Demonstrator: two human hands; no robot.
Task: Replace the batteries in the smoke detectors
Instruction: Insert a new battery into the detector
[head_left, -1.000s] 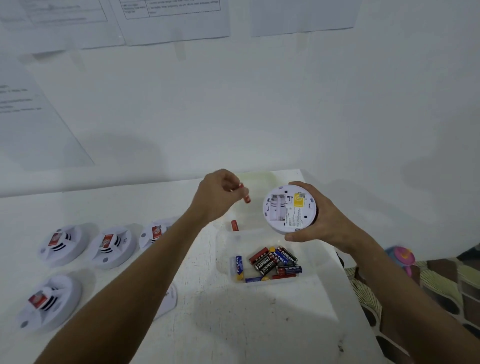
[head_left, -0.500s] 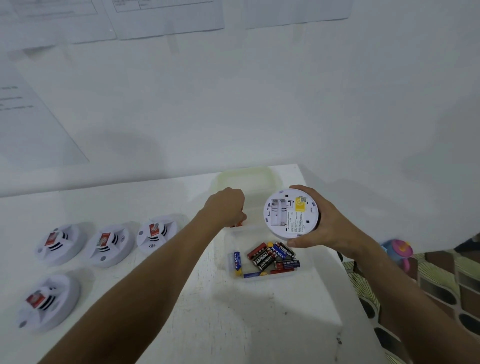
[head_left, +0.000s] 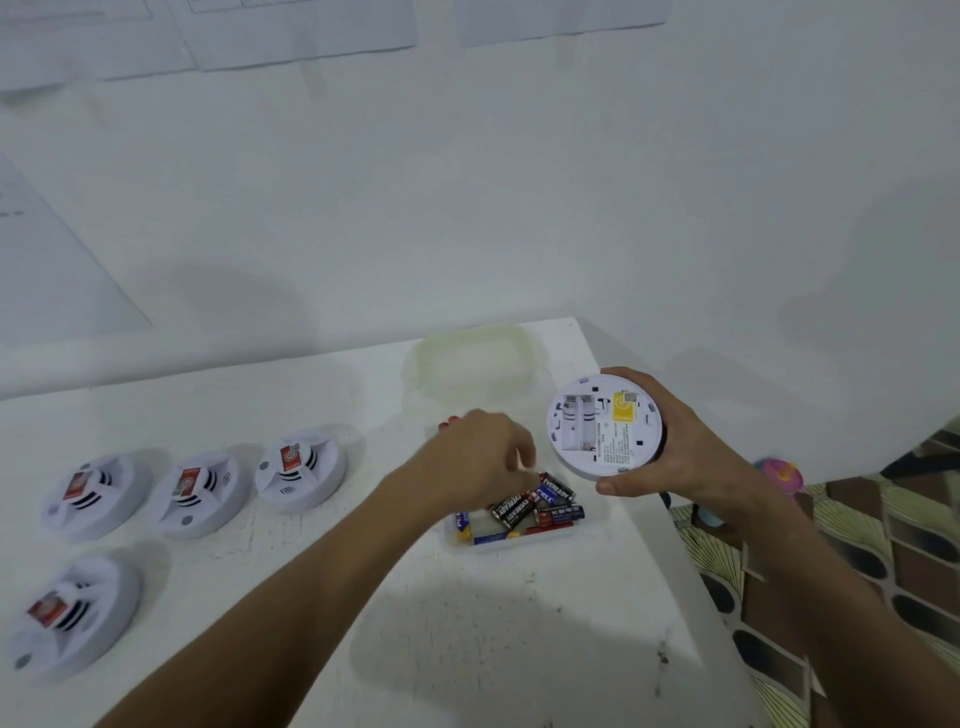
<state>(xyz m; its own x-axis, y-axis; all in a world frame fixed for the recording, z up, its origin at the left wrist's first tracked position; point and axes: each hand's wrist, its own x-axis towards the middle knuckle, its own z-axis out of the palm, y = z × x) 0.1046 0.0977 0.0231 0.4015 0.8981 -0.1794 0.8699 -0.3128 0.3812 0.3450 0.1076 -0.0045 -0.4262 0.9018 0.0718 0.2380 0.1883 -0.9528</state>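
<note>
The smoke detector (head_left: 604, 426) being worked on is a round white disc, held up off the tabletop (head_left: 467, 623) near its right edge with its back turned to the camera. That back shows an open battery compartment on the left with two bare slots, a yellow sticker at upper right with a small code square above it, and lines of fine print below (too small to read). The right hand (head_left: 670, 457) grips it round the rim, fingers curled over the far side and thumb hooked under the near edge.

Just left of it and lower, a clear plastic box (head_left: 519, 540) sits on the tabletop holding a loose heap of batteries (head_left: 535, 506); several black-and-red ones read "EVEREADY", and a blue one shows letters that look like "CELL". The left hand (head_left: 480, 457) reaches down over the box with fingers curled, fingertips at the batteries; motion blur hides whether it has hold of one. Something small and red (head_left: 448, 423) shows at the far side of that hand, unclear what.

Beyond the box lies its translucent, yellowish lid (head_left: 472, 369), flat against the tabletop's back edge.

Four more white detectors rest face-up on the left: three in a row (head_left: 192, 493) and one nearer (head_left: 70, 618), each with dark vent slots and a red-and-white label (print unreadable).

Blurred paper sheets (head_left: 301, 31) hang on the white wall, and a patterned floor (head_left: 857, 571) shows at right.
</note>
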